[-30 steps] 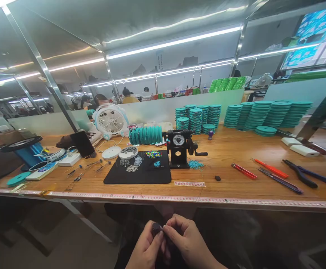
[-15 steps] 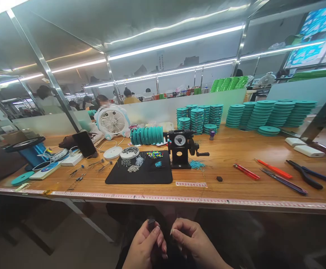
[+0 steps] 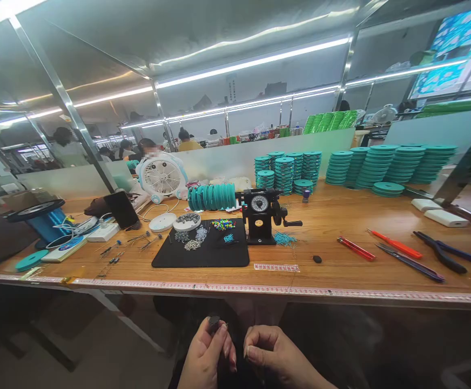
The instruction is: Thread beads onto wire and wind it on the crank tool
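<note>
Below the table's front edge, my left hand (image 3: pixel 208 354) pinches a small dark piece (image 3: pixel 214 322) between thumb and forefinger. Just to its right, my right hand (image 3: pixel 274 351) has thumb and forefinger pressed together; whatever they hold, if anything, is too small to make out. Beyond both hands lies a black mat (image 3: pixel 203 256) with heaps of small metal parts and colourful beads (image 3: pixel 223 224). A black hand-cranked winder (image 3: pixel 260 216) stands at the mat's right edge, with teal spools (image 3: pixel 212 196) on its shaft. Teal snippets (image 3: pixel 284 239) lie beside its base.
On the right lie a red pen (image 3: pixel 356 248), an orange tool (image 3: pixel 395 243), tweezers (image 3: pixel 411 263) and pliers (image 3: pixel 440 253). Stacked teal spools (image 3: pixel 377 166) stand behind. A white fan (image 3: pixel 163 177), a phone (image 3: pixel 122 209) and a blue wire reel (image 3: pixel 49 221) are on the left.
My left hand has turned slightly, and the dark piece has shifted a little left. My right hand has moved slightly down, its fingers still pinched.
</note>
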Demonstrator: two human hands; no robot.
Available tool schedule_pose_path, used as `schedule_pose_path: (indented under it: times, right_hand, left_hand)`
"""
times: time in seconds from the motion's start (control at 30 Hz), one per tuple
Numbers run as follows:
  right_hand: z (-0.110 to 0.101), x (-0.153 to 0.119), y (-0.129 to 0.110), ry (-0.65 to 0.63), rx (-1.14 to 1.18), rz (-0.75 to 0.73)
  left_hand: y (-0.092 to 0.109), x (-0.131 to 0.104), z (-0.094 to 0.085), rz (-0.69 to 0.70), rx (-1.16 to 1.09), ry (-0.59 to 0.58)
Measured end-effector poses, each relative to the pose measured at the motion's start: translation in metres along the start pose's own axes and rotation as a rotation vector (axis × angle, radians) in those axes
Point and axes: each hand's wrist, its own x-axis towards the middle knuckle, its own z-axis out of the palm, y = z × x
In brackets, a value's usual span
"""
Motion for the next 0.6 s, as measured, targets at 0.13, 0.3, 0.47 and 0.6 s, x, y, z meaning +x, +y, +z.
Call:
schedule_pose_path:
  times: [0.13,0.3,0.47,0.6]
  right_hand:
    - [-0.0023,0.0017,0.0043,0.0,0.042,0.001]
    - [-0.0019,0.0013,0.0026,-0.029,0.023,-0.022]
    - [-0.0023,0.0021,0.0038,-0.012,0.015,-0.011]
    - [-0.0026,0.0027,0.005,0.032,0.017,0.003]
  left_hand:
    - [0.0012,0.0005,0.0011,-0.006,-0.029,0.009]
    - [0.0004,0.0018,-0.0008,-0.039,-0.019,0.007]
    - [-0.0026,0.0037,-0.0023,-0.03,-0.016,-0.002]
    - [-0.0024,0.0034,-0.0018,-0.033,-0.001,-0.001]
